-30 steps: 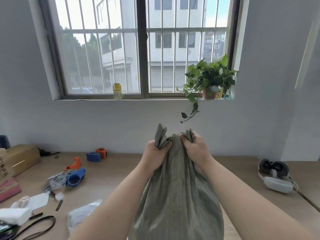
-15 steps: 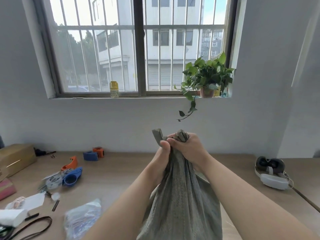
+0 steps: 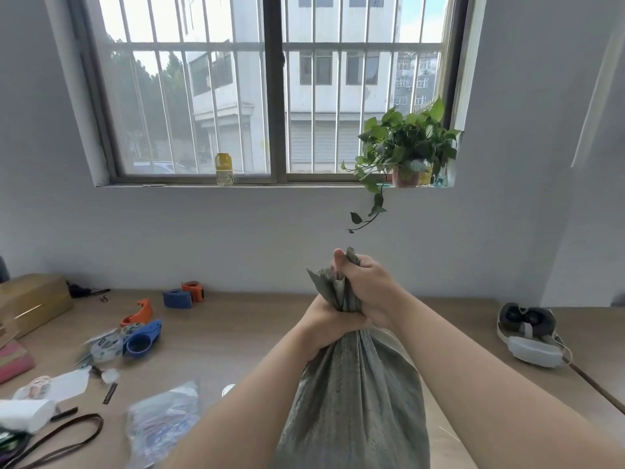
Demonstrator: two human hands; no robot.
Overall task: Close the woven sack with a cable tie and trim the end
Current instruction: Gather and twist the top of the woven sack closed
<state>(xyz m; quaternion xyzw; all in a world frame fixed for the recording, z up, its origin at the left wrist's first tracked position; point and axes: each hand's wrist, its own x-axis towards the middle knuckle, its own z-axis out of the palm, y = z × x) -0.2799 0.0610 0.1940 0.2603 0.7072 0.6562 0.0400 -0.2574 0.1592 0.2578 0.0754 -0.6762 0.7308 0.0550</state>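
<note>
Both hands are clenched on the gathered mouth of the woven sack (image 3: 351, 394). The right hand (image 3: 367, 286) is fisted round the top of the bunched fabric, thumb raised. The left hand (image 3: 326, 321) is wrapped tight round the neck directly beneath it, the two fists touching. Judgement: the stacked grip compresses the mouth into a narrow neck so a tie can encircle it.

The sack stands upright on the table (image 3: 236, 333), near its front edge, right of centre. No cable tie or cutter can be identified; the tying step appears not yet begun.

Toward the table's left edge lie a blue tape dispenser (image 3: 142, 340), a clear plastic packet (image 3: 162, 421) and a dark strap (image 3: 57, 441). A headset (image 3: 529, 335) rests near the right edge.
</note>
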